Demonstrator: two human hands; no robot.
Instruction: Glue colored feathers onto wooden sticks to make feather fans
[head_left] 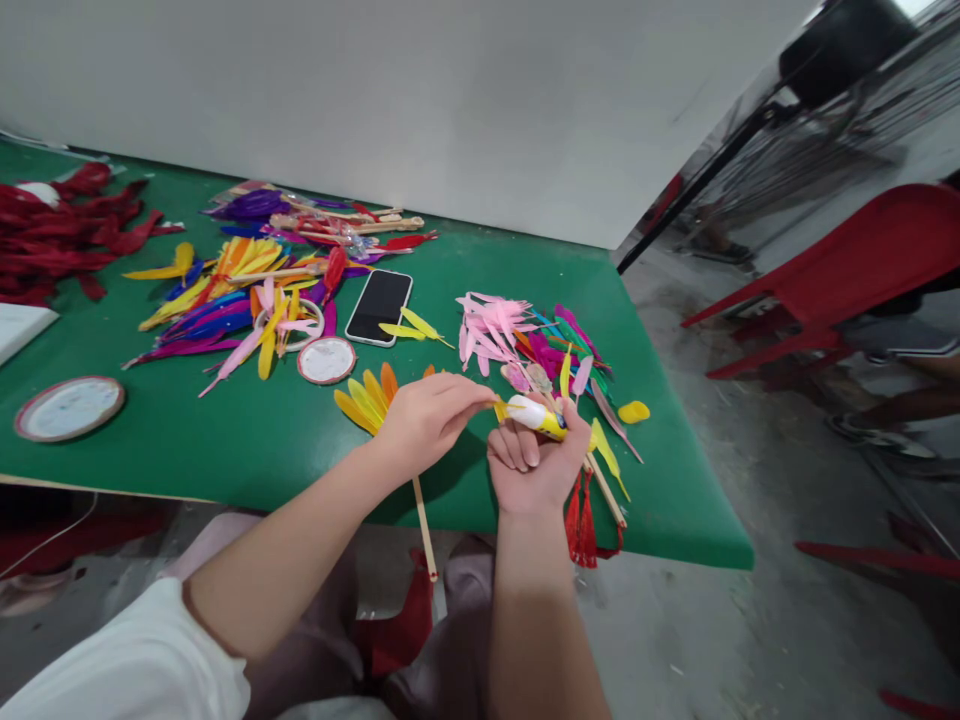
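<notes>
My right hand [536, 460] is wrapped round a white and yellow glue tube [536, 415], its tip pointing left. At that tip, the fingers of my left hand [435, 420] are pinched on the quill end of a yellow feather [501, 408]. Beneath my left hand lies a fan of yellow and orange feathers [364, 398], its wooden stick [424, 528] reaching past the table's front edge. Beside my right hand are another wooden stick [606, 492] and red tassels [581, 525]. Pink feathers [495, 328] lie just beyond my hands.
On the green table [225, 440] are a phone [380, 305], round lids [326, 360], mixed coloured feathers [240, 280] and dark red cloth strips [67, 240]. A white wall [375, 110] stands behind. Red chairs [862, 250] and a seated person's legs are at the right.
</notes>
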